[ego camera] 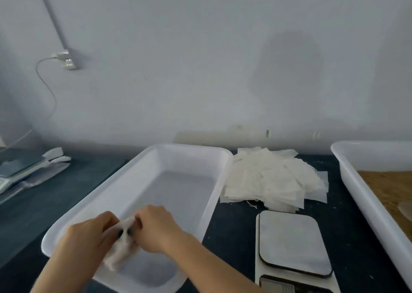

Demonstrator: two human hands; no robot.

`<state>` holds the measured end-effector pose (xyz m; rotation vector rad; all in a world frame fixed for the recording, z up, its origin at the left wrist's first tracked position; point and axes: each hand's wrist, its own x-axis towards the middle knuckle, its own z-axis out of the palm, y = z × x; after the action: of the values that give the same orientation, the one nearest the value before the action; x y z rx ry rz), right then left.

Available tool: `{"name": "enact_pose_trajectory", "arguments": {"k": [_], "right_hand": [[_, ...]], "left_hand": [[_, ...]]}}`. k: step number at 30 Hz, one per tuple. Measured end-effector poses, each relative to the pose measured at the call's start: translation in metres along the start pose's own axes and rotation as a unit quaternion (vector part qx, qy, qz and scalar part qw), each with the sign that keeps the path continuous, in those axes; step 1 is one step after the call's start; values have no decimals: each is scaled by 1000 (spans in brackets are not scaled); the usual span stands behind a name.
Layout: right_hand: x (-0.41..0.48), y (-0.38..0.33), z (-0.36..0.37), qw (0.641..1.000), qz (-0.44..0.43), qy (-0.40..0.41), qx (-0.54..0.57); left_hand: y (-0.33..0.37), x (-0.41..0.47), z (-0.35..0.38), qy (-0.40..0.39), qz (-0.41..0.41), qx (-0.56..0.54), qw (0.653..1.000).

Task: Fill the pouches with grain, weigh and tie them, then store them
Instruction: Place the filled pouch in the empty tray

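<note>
A small white filled pouch [121, 248] hangs between both hands over the near end of a white storage tray [191, 156]. My left hand [89, 234] grips its top from the left. My right hand [156, 228] pinches the same top from the right, thumbs close together. A heap of flat white pouches [272, 179] lies on the dark table right of the tray. A small scale with a grey square plate [292, 241] stands in front of the heap, nothing on it. At the far right a second white tray [352, 174] holds brown grain [388, 190].
A larger scale and some clear plastic bags [29, 170] lie at the far left of the dark table. A wall socket with a cable [66, 62] is on the grey wall behind. The grain tray runs off the right edge of the view.
</note>
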<state>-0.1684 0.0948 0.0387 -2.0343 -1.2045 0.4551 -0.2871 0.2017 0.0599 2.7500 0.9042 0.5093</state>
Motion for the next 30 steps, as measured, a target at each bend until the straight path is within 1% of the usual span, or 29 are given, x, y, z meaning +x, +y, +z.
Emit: {"name": "enact_pose_trajectory", "arguments": {"k": [3, 6, 11, 13, 15, 16, 17, 18, 20, 22, 23, 24, 26, 27, 28, 30], "right_hand": [[9, 0, 16, 999, 33, -41, -8], [15, 0, 20, 997, 49, -57, -18], [11, -2, 11, 994, 24, -105, -15], [8, -4, 8, 993, 11, -119, 2], [2, -7, 4, 993, 5, -118, 9], [-3, -8, 0, 994, -5, -108, 11], [-9, -8, -6, 995, -24, -95, 14], [-16, -7, -13, 996, -49, -72, 23], [-32, 4, -35, 994, -91, -10, 64], [-51, 27, -61, 988, -84, 60, 117], [-61, 42, -74, 983, -65, 101, 135], [-72, 59, -86, 978, -41, 146, 146], [-94, 95, -110, 961, 10, 235, 146], [-105, 114, -122, 951, 41, 276, 137], [-116, 133, -132, 940, 74, 310, 125], [-140, 169, -148, 918, 139, 355, 105]], "left_hand": [[-29, 9, 18, -71, -13, 39, 997], [-60, 28, 39, -85, -27, 56, 994], [-117, 64, 68, -113, -69, 179, 975], [-134, 74, 76, -123, -82, 186, 971], [-132, 73, 75, -115, -90, 152, 978], [-123, 70, 72, -113, -92, 143, 979], [-107, 64, 67, -94, -88, 140, 982], [-90, 56, 63, -42, -70, 127, 989], [-45, 34, 50, 87, -9, 56, 995], [23, 8, 29, 199, 62, 1, 978], [60, -3, 22, 231, 96, -19, 968], [95, -13, 19, 244, 143, -40, 958], [160, -28, 21, 228, 259, -82, 935], [188, -30, 30, 185, 293, -108, 932], [213, -28, 43, 123, 302, -131, 936], [253, -9, 79, -4, 274, -135, 952]]}}
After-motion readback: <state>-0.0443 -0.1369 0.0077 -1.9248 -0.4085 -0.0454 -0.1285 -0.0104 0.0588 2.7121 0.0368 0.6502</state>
